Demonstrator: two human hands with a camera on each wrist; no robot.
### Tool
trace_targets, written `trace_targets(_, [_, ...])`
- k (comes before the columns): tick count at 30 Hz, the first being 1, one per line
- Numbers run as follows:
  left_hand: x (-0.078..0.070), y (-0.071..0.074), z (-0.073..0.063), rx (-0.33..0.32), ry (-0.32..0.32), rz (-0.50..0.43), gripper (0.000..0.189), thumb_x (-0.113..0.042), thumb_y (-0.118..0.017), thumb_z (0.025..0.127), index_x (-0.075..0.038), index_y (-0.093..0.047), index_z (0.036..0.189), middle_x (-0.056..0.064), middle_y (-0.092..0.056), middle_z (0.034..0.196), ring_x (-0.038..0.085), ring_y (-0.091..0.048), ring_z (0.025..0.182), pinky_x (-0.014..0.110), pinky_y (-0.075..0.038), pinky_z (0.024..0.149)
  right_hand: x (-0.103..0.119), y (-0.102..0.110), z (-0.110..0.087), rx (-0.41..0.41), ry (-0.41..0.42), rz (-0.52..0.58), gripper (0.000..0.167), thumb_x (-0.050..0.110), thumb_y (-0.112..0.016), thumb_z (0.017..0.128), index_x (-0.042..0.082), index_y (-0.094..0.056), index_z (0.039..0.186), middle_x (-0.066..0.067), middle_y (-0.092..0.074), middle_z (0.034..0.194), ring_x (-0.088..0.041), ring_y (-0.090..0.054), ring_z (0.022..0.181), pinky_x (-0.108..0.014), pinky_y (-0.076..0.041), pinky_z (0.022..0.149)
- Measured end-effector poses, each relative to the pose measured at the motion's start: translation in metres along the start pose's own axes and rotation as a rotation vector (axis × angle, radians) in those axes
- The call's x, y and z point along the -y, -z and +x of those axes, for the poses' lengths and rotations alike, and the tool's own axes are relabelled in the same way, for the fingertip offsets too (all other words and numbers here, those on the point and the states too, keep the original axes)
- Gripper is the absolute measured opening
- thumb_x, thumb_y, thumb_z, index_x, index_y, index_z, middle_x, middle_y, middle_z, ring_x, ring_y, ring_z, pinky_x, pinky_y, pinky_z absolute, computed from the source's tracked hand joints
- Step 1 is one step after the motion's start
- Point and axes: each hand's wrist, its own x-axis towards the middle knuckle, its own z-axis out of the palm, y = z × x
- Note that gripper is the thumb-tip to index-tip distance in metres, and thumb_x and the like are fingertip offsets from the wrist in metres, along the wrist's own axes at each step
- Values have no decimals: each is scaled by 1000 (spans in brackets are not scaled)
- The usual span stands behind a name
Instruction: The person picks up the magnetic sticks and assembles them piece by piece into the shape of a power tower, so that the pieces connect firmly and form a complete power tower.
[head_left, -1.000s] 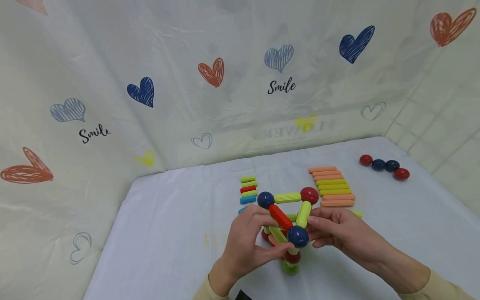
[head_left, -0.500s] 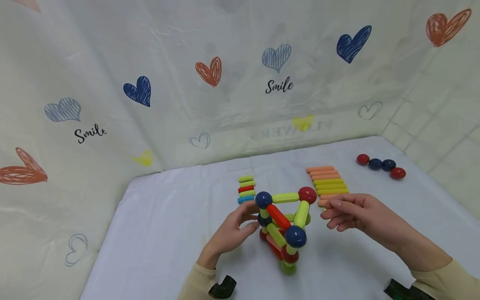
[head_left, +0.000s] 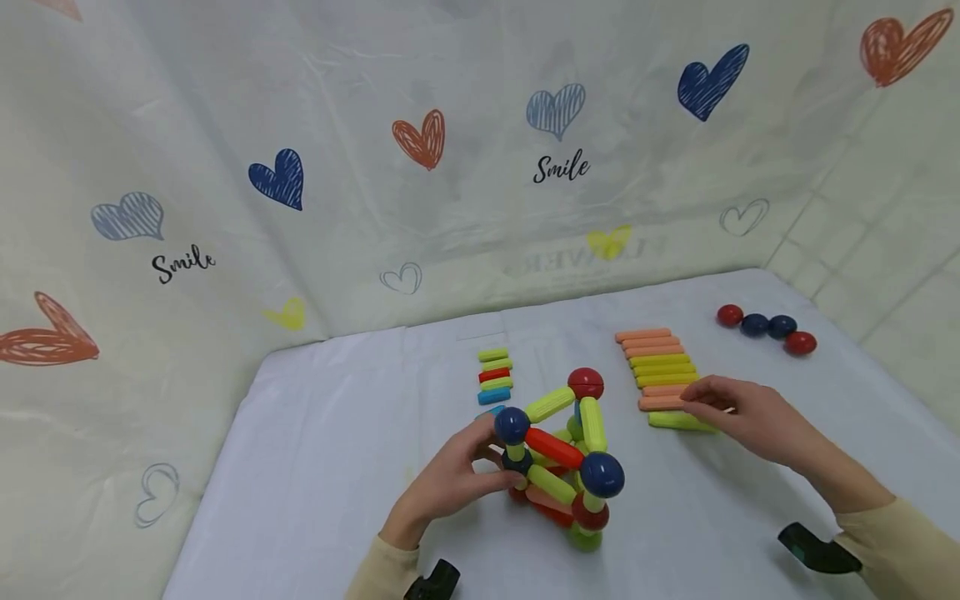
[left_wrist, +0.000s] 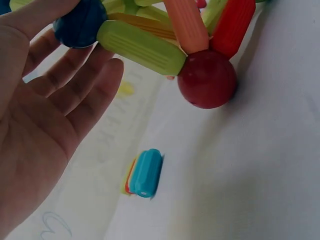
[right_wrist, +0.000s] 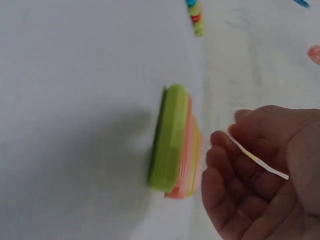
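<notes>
A ball-and-rod toy frame [head_left: 553, 450], built of dark blue, red and green balls with lime, red and orange rods, stands on the table before me. My left hand [head_left: 450, 475] grips it from the left, thumb and fingers around a dark blue ball [left_wrist: 82, 24] low on the near-left upright. Over the front end of a row of loose rods hovers my right hand [head_left: 750, 417], fingers bent and holding nothing. Its fingertips are close to a lime rod [right_wrist: 170, 137] and the orange rods [head_left: 660, 403]; whether they touch is unclear in the head view, while the right wrist view shows a gap.
Short lime, red and blue rods [head_left: 494, 375] lie in a column behind the frame. Yellow rods [head_left: 663, 370] lie among the orange ones at right. Red and dark blue balls [head_left: 755, 325] sit at the far right. A heart-printed curtain [head_left: 480, 208] backs the table.
My right hand has let go of the frame and moved right to the loose rods. The left hand has shifted its hold to a lower blue ball, and the frame has turned.
</notes>
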Motion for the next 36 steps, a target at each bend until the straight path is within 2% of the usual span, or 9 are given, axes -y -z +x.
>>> trace_targets(3, [-10,0,-2,23,-18,18,47,-4,-72,88,-10,-52,130,8,-61,120,13,-59,105,32,-54,89,-8,-10,0,-44,111,-309,18,15,-77,84,10,-69,99,4,-65,92,-14,-58,81,-31,-55,68])
trace_targets(7, [-12,1,-2,23,-36,40,47,-2,-72,87,-9,-53,128,8,-62,118,12,-59,104,32,-54,88,-11,-20,-1,-72,154,-466,24,13,-84,75,14,-69,93,4,-62,88,-17,-58,79,-41,-56,71])
trace_targets(14, [12,1,5,5,6,60,52,-5,-73,86,-16,-52,133,0,-61,121,14,-59,106,31,-54,88,-12,-26,-1,-108,125,-538,41,16,-87,71,8,-66,105,-12,-64,98,-30,-61,84,-48,-57,69])
trace_targets(20, [18,5,8,4,-8,57,52,-13,-73,88,-24,-52,134,-7,-59,122,16,-59,108,30,-54,89,-11,-29,-2,-91,199,-581,29,11,-87,70,15,-64,88,3,-54,81,-16,-51,72,-34,-53,60])
trace_targets(23, [18,7,9,11,-13,57,50,-15,-73,89,-25,-52,133,-7,-59,121,16,-59,108,30,-54,89,-3,-31,-3,-63,196,-584,30,9,-85,73,15,-62,90,6,-54,79,-13,-49,69,-30,-50,57])
trace_targets(25, [17,9,9,8,-8,63,48,-17,-72,89,-25,-53,132,-7,-59,120,14,-59,107,30,-54,89,6,-30,-5,-29,185,-540,28,10,-83,75,14,-63,95,6,-58,82,-11,-50,69,-28,-51,58])
trace_targets(27, [18,9,10,0,0,72,45,-17,-72,90,-25,-53,130,-8,-60,118,13,-60,106,29,-54,89,18,-28,-8,30,172,-421,28,14,-80,79,13,-66,103,7,-61,85,-9,-52,71,-27,-52,60])
trace_targets(33, [18,11,10,-14,18,86,42,-17,-71,91,-24,-54,129,-8,-61,117,12,-61,105,29,-53,89,60,-23,-20,274,104,200,30,26,-66,94,6,-63,116,1,-63,93,-12,-58,82,-24,-53,70])
trace_targets(36, [18,11,10,-18,22,85,43,-16,-71,91,-24,-54,130,-8,-61,117,12,-61,106,29,-53,89,79,-25,-23,339,32,425,33,24,-61,97,1,-58,120,-8,-65,101,-20,-62,89,-28,-55,77])
